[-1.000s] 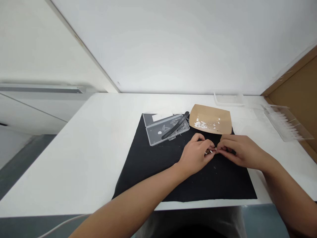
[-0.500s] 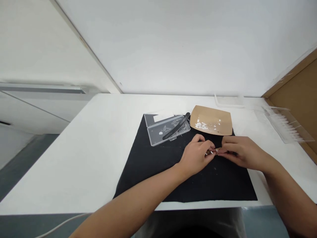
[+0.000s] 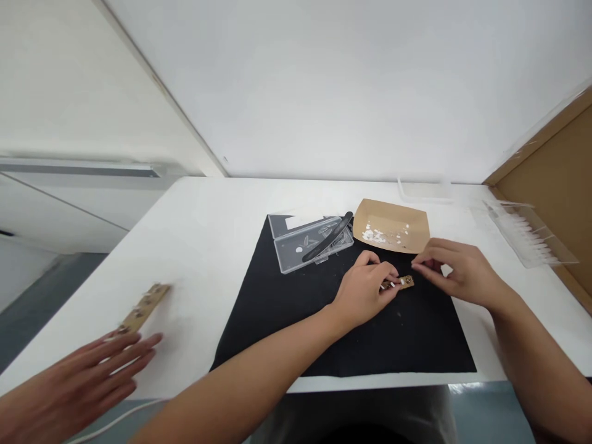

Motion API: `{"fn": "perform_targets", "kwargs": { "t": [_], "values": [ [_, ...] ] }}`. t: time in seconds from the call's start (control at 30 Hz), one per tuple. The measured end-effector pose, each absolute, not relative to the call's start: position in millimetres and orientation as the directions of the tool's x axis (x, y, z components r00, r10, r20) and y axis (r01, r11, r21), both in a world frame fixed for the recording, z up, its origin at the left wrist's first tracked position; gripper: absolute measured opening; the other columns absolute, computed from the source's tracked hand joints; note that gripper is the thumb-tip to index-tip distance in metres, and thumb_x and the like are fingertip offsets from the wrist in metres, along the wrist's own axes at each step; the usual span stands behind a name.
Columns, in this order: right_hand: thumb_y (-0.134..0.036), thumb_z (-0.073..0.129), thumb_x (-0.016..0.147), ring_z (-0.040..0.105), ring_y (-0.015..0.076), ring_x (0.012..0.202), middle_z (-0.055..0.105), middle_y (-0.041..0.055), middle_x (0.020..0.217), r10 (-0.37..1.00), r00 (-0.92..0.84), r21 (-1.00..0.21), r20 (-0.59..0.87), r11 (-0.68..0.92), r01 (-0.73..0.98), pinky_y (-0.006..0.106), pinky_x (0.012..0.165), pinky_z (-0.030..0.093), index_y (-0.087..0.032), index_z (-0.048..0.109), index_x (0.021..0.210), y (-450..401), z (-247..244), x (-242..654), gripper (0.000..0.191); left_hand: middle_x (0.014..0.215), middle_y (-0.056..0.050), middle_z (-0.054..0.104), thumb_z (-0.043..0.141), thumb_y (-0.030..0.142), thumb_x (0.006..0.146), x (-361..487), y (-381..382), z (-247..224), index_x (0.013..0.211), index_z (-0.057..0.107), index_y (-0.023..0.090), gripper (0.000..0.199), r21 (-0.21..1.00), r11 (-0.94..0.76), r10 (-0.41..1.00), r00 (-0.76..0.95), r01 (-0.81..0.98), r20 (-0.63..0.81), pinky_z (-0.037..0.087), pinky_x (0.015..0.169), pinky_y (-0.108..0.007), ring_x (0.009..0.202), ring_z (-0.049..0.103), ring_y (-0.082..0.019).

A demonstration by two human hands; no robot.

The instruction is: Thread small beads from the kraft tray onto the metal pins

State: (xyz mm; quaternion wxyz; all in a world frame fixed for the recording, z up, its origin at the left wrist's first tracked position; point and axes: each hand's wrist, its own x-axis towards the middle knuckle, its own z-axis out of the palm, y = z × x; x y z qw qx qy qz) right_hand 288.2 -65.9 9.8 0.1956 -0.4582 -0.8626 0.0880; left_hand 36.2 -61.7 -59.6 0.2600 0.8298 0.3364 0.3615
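Note:
My left hand (image 3: 367, 285) is closed on a narrow brown strip (image 3: 407, 282) carrying small white pieces, low over the black mat (image 3: 296, 333). The strip's right end sticks out past my fingers; the rest is partly hidden under them. To the right of the strip, apart from it, my right hand (image 3: 456, 271) makes a pinch with thumb and forefinger. Whatever lies between those fingertips, if anything, is too small to see. Just behind my hands stands a brown cardboard tray (image 3: 393, 213) with loose white bits inside.
Another person's hand (image 3: 92, 382) reaches in at the left beside a similar brown strip (image 3: 143, 308). A clear hinged case (image 3: 289, 253) holds clear nail tips, with a black curved nail file (image 3: 328, 237) across it. Clear plastic containers (image 3: 527, 237) stand at the right.
My right hand has moved up and right, away from the strip, whose end now shows. My left hand stays in place. Another person's hand and a second strip have appeared at the left.

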Motion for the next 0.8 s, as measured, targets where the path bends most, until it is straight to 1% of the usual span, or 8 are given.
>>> {"fn": "perform_targets", "kwargs": {
  "t": [0.07, 0.17, 0.3, 0.37, 0.43, 0.6, 0.7, 0.8],
  "values": [
    [-0.040, 0.059, 0.104, 0.065, 0.0176, 0.072, 0.072, 0.0036, 0.088, 0.875, -0.384, -0.266, 0.296, 0.462, 0.846, 0.031, 0.063, 0.048, -0.027, 0.074, 0.103, -62, 10, 297, 0.019, 0.092, -0.003, 0.081, 0.079, 0.019, 0.090, 36, -61, -60, 0.101, 0.069, 0.022, 0.015, 0.681, -0.633, 0.748, 0.516, 0.368, 0.417, 0.058, 0.084, -0.037, 0.104, 0.059, -0.025],
    [-0.045, 0.059, 0.102, 0.066, 0.0197, 0.073, 0.074, 0.0033, 0.088, 0.931, -0.226, -0.169, 0.287, 0.282, 0.945, 0.032, 0.060, 0.044, -0.028, 0.074, 0.099, -54, 11, 319, 0.023, 0.094, -0.002, 0.082, 0.079, 0.017, 0.089, 36, -61, -60, 0.102, 0.068, 0.021, 0.017, 0.681, -0.635, 0.745, 0.523, 0.365, 0.414, 0.058, 0.086, -0.038, 0.105, 0.058, -0.026],
    [-0.045, 0.063, 0.097, 0.066, 0.0216, 0.072, 0.076, 0.0053, 0.088, 0.974, -0.137, -0.132, 0.181, 0.162, 0.978, 0.033, 0.056, 0.042, -0.027, 0.076, 0.094, -46, 12, 355, 0.023, 0.095, -0.002, 0.083, 0.077, 0.017, 0.090, 35, -61, -60, 0.102, 0.068, 0.021, 0.016, 0.683, -0.639, 0.738, 0.531, 0.353, 0.416, 0.058, 0.085, -0.038, 0.105, 0.058, -0.026],
    [-0.044, 0.066, 0.094, 0.066, 0.0228, 0.072, 0.076, 0.0054, 0.087, 0.992, -0.098, -0.125, 0.083, 0.108, 0.986, 0.033, 0.055, 0.042, -0.027, 0.076, 0.094, -44, 10, 372, 0.020, 0.095, -0.002, 0.083, 0.077, 0.018, 0.090, 34, -60, -60, 0.102, 0.068, 0.021, 0.015, 0.682, -0.644, 0.735, 0.531, 0.347, 0.423, 0.058, 0.085, -0.038, 0.105, 0.058, -0.026],
    [-0.042, 0.069, 0.091, 0.067, 0.0228, 0.071, 0.077, 0.0065, 0.088, 0.994, -0.108, -0.139, 0.012, 0.109, 0.984, 0.033, 0.054, 0.043, -0.026, 0.077, 0.095, -44, 7, 384, 0.019, 0.095, -0.002, 0.083, 0.077, 0.018, 0.090, 34, -60, -60, 0.102, 0.068, 0.021, 0.015, 0.678, -0.649, 0.731, 0.530, 0.346, 0.429, 0.057, 0.086, -0.038, 0.105, 0.058, -0.026],
    [-0.048, 0.067, 0.094, 0.069, 0.0227, 0.076, 0.077, 0.0076, 0.093, 0.990, -0.134, -0.172, -0.043, 0.125, 0.977, 0.034, 0.060, 0.047, -0.025, 0.077, 0.098, -43, 0, 389, 0.025, 0.095, -0.001, 0.083, 0.078, 0.016, 0.089, 34, -60, -61, 0.102, 0.068, 0.021, 0.017, 0.676, -0.649, 0.731, 0.533, 0.350, 0.426, 0.056, 0.086, -0.037, 0.105, 0.056, -0.025],
    [-0.055, 0.067, 0.093, 0.069, 0.0226, 0.080, 0.077, 0.0056, 0.096, 0.993, -0.097, -0.153, -0.059, 0.087, 0.984, 0.034, 0.064, 0.048, -0.027, 0.077, 0.098, -40, -3, 384, 0.030, 0.097, 0.000, 0.083, 0.077, 0.018, 0.090, 34, -60, -60, 0.102, 0.068, 0.021, 0.015, 0.679, -0.641, 0.734, 0.543, 0.357, 0.407, 0.056, 0.088, -0.037, 0.106, 0.056, -0.026],
    [-0.060, 0.066, 0.093, 0.069, 0.0234, 0.082, 0.077, 0.0064, 0.100, 0.993, -0.109, -0.127, -0.044, 0.102, 0.987, 0.035, 0.066, 0.048, -0.027, 0.077, 0.099, -37, -8, 380, 0.036, 0.097, -0.001, 0.083, 0.076, 0.017, 0.090, 34, -60, -57, 0.103, 0.068, 0.021, 0.016, 0.683, -0.631, 0.741, 0.548, 0.368, 0.388, 0.056, 0.088, -0.037, 0.107, 0.056, -0.026]
  ]
}}
